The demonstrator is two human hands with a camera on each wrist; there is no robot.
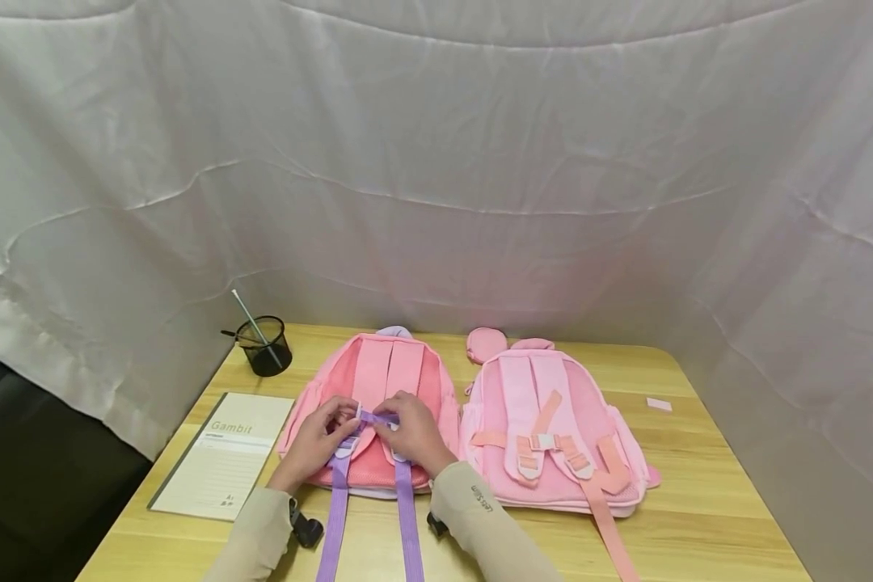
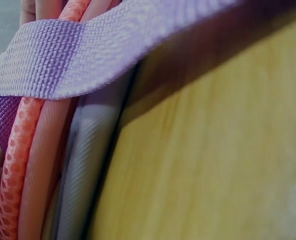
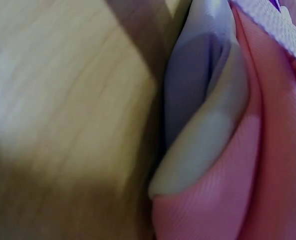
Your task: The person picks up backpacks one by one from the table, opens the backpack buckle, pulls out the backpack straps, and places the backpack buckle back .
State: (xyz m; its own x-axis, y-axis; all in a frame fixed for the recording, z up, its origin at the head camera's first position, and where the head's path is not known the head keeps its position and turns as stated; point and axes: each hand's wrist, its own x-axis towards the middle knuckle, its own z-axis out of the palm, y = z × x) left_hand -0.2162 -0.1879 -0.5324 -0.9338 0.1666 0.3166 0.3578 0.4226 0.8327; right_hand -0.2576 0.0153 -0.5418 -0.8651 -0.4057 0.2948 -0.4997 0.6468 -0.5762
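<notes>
A coral-pink backpack (image 1: 327,364) lies with its shoulder straps facing up. Over its lower middle, my left hand (image 1: 318,440) pinches a small white buckle (image 1: 359,411). Close beside it, my right hand (image 1: 413,430) grips the short purple strap (image 1: 375,418) that runs from the buckle. Two long purple webbing straps (image 1: 410,517) hang from the shoulder straps toward the table's front. The left wrist view has purple webbing (image 2: 103,55) crossing the bag's edge. The right wrist view looks along the bag's pink side (image 3: 212,210); the fingers' work is mostly hidden there.
To the right lies a light-pink backpack (image 1: 491,477) with peach straps and a fastened white buckle. A round pink pouch (image 1: 487,345) sits behind it. At left are a notebook (image 1: 221,457) and a black mesh pen cup (image 1: 267,356). A small pink card (image 1: 658,404) lies far right.
</notes>
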